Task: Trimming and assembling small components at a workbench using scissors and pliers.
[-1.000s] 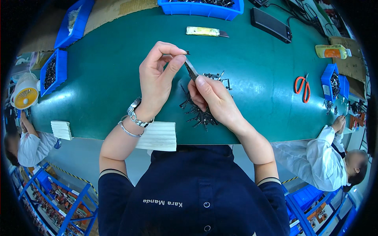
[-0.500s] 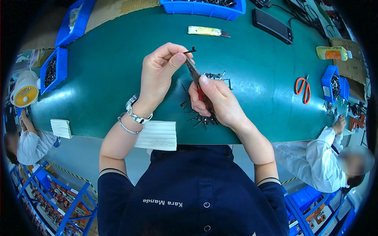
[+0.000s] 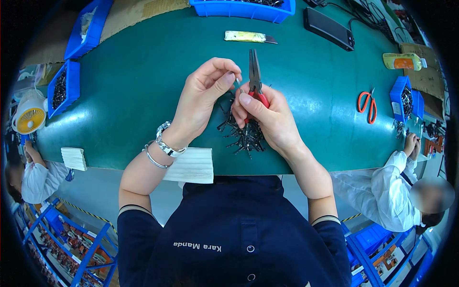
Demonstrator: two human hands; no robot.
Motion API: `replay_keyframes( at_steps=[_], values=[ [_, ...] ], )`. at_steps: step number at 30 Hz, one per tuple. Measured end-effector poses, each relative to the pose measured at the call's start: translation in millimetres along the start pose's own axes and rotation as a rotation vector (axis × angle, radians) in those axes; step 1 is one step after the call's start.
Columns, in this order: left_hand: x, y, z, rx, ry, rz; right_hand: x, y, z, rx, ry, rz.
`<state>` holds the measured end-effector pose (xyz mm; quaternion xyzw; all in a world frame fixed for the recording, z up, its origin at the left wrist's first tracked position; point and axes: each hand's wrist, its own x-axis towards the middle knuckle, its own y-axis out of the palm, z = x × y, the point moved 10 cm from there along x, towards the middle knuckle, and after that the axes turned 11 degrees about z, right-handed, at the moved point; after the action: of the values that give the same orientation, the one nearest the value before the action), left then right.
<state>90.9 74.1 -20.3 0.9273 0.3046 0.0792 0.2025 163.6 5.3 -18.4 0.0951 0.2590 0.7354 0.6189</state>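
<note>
My left hand is closed, thumb against forefinger, on a small thin metallic-looking part whose exact kind I cannot make out. The part's lower end reaches the fingertips of my right hand. That hand is wrapped round red-handled needle-nose pliers, which point away from me with their jaws slightly apart and nothing between them. Below the hands, a heap of small black parts with thin prongs lies on the green table, partly hidden by my right hand.
Beyond my hands lies a knife with a yellow-wrapped handle. Blue bins of small parts stand at the far edge and both sides. Red-handled scissors lie right, near a black box-shaped device. A white folded cloth sits at the near edge.
The pliers have swung from pointing at my left fingertips to pointing straight away, off the part. My left hand has drawn slightly nearer, and my right fingertips now meet the part.
</note>
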Motion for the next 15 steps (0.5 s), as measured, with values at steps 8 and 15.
replay_keyframes(
  at_steps=[8,15],
  values=[
    [0,4,0,-0.066,-0.039,-0.002,0,-1,0,-0.043,0.003,-0.005],
    [-1,-22,-19,0.037,0.074,-0.178,-2,-6,12,-0.612,-0.038,-0.097]
  ],
)
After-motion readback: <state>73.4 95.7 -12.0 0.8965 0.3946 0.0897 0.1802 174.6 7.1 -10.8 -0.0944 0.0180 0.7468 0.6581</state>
